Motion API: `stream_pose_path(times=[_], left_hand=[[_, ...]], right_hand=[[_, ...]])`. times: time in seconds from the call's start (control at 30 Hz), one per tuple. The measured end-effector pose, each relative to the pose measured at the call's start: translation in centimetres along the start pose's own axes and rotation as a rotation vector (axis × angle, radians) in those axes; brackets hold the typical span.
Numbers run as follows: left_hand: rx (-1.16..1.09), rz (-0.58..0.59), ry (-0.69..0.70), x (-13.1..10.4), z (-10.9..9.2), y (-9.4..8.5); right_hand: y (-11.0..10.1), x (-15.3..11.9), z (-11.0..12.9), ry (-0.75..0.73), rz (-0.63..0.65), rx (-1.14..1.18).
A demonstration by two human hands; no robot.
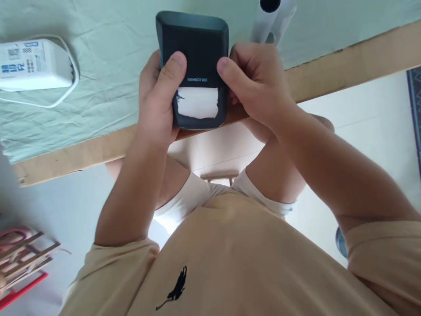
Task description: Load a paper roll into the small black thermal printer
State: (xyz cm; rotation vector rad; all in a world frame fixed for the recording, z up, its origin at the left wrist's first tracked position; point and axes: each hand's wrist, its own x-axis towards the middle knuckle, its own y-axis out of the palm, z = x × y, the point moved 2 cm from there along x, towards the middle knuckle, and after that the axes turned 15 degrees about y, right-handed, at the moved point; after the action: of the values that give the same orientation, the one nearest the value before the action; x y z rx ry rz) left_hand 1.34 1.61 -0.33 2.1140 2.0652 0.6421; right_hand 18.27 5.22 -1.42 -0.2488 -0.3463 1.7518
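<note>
At the far left, low down on the floor, a rack (24,263) with slats and a red bar is seen, partly cut off by the frame. Above it, on the green cloth (105,87) spread over the table (66,151), a white box (36,63) with blue print is laid, with a white cord (77,75) looped around its right end. Next, the printer (194,52), dark and marked NIIMBOT, is held up over the table's front edge, well apart from the box. Its left side is grasped by the left hand (158,94), the thumb being pressed on the top face. Below the lettering, a white label (197,103) with ragged edges is seen. The printer's right side is gripped by the right hand (259,81), with the thumb laid at the edge and the fingers curled; how far they are tucked underneath cannot be told. Just beyond that hand, a pale tube (268,22) with a dark opening is cut off by the frame. At the far right, a patterned mat (415,105) is partly shown.
</note>
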Motion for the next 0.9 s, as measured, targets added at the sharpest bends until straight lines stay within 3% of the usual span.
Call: stream_pose_path(times=[0.1, 0.23, 0.43, 0.67, 0.9], left_hand=[[0.062, -0.038, 0.016, 0.0, 0.0, 0.1], [0.072, -0.126, -0.075, -0.1, 0.3, 0.3], [0.133, -0.179, -0.006, -0.1, 0.6, 0.4], [0.077, -0.082, 0.044, 0.0, 1.0, -0.2], [0.032, -0.120, -0.052, -0.1, 0.5, 0.9]], right_hand=[[-0.2, -0.2, 0.1, -0.027, -0.011, 0.028], [-0.3, -0.4, 0.2, -0.054, -0.026, 0.064], [-0.4, -0.5, 0.2, -0.035, -0.031, -0.007], [-0.6, -0.7, 0.1, -0.039, -0.074, -0.033], [-0.5, -0.5, -0.1, -0.101, -0.066, 0.016]])
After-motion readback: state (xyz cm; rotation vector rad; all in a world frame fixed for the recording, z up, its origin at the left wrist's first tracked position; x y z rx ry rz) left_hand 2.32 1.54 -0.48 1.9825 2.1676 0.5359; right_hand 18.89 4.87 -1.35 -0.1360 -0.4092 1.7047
